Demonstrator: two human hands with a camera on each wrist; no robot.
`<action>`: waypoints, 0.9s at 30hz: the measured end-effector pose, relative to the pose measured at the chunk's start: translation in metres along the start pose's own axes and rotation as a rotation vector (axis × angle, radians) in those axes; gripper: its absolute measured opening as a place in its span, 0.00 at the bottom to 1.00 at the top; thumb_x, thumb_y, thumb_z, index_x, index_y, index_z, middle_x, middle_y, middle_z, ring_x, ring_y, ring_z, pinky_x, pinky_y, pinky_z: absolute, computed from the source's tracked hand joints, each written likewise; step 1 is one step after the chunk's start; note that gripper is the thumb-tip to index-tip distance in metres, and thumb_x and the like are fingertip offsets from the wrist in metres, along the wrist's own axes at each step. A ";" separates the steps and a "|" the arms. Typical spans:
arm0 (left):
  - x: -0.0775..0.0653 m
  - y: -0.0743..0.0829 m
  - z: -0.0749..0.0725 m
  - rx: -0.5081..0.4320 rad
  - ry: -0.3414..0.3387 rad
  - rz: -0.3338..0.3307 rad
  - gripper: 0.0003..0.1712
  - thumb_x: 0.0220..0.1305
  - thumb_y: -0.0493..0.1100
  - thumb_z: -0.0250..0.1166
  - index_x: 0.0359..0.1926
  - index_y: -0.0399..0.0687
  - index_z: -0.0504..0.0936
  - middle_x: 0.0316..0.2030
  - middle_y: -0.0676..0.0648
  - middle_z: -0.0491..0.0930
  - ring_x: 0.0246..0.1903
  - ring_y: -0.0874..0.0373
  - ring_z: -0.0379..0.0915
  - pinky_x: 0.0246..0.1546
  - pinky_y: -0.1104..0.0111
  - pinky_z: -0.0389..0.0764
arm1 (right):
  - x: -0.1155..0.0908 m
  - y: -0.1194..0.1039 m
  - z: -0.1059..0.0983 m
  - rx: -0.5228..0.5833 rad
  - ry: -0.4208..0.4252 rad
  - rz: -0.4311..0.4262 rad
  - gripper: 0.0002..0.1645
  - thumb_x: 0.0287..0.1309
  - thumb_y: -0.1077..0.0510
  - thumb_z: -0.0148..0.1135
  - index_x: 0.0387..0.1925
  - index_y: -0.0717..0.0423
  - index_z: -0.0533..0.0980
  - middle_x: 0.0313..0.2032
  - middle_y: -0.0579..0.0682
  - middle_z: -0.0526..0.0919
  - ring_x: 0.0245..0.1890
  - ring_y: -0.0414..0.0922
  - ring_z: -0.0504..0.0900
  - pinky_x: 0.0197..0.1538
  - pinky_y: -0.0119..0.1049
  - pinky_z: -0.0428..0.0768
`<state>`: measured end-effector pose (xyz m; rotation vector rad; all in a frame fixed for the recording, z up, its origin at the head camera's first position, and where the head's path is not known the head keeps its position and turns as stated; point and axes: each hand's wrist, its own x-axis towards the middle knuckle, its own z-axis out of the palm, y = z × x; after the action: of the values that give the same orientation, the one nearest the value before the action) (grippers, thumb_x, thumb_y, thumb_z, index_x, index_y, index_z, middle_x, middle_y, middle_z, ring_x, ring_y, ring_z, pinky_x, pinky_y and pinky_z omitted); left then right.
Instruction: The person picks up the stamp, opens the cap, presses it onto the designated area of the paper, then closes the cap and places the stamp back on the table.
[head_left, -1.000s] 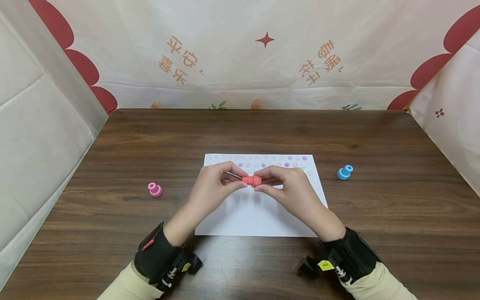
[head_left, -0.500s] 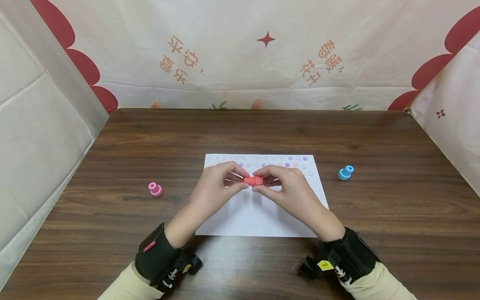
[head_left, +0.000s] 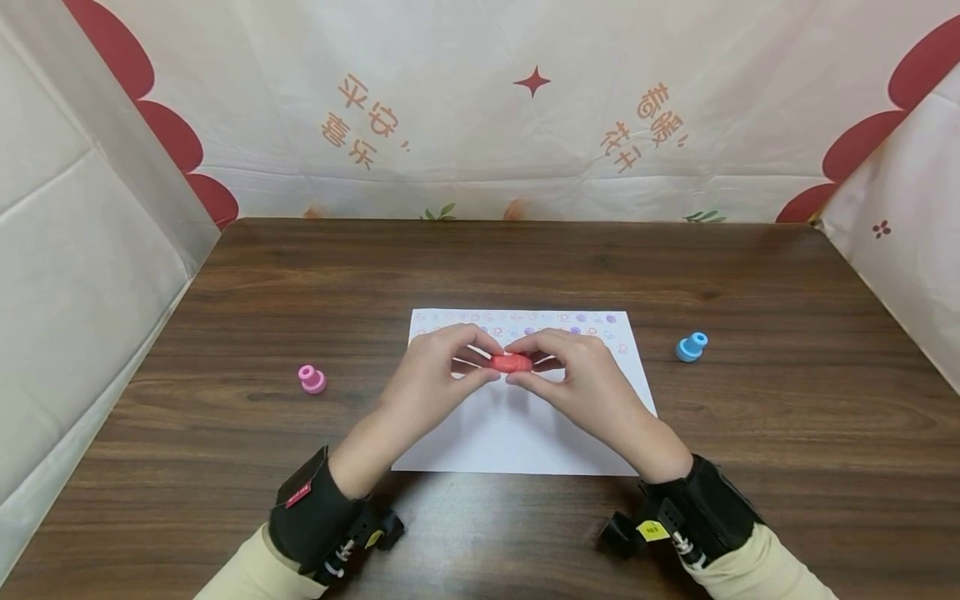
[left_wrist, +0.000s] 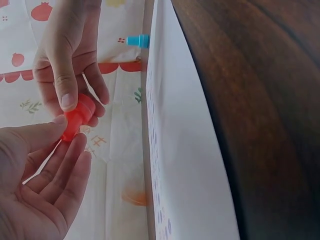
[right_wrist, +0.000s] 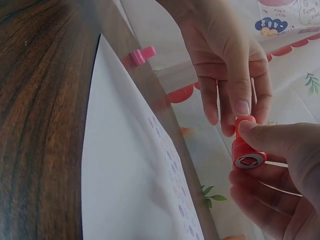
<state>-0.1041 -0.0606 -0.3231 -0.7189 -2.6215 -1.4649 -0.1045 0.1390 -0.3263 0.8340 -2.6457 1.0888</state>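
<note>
Both hands hold a small red toy stamp [head_left: 511,363] above the white sheet of paper [head_left: 517,433], in the middle of the head view. My left hand [head_left: 431,367] pinches its narrow handle end between thumb and fingertips. From the other side, my right hand [head_left: 581,375] pinches the wider end. In the right wrist view the round end of the red stamp [right_wrist: 248,150] shows a pale ring with a dark red picture inside. The left wrist view has the red stamp [left_wrist: 75,120] between the two thumbs.
A pink stamp [head_left: 311,379] stands on the brown wooden table [head_left: 225,433] to the left. Off to the right is a blue stamp [head_left: 692,346]. Rows of small purple and red stamped prints [head_left: 596,318] run along the paper's far edge. A printed white cloth [head_left: 465,125] hangs behind the table.
Between the fingertips the red stamp has turned a little and shifted slightly right. Both hands stay almost in place, the right one's fingertips a touch further left over the stamp.
</note>
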 end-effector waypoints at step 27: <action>-0.017 -0.025 -0.080 0.332 0.060 -0.113 0.11 0.56 0.39 0.70 0.41 0.45 0.82 0.40 0.45 0.85 0.39 0.53 0.81 0.45 0.53 0.85 | -0.014 0.025 -0.049 -0.098 0.200 0.120 0.16 0.49 0.63 0.71 0.42 0.59 0.80 0.35 0.53 0.87 0.32 0.41 0.82 0.35 0.36 0.89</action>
<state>-0.1136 -0.1436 -0.3034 -0.4919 -2.7963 -1.0122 -0.1101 0.1935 -0.3106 0.5237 -2.5836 1.0022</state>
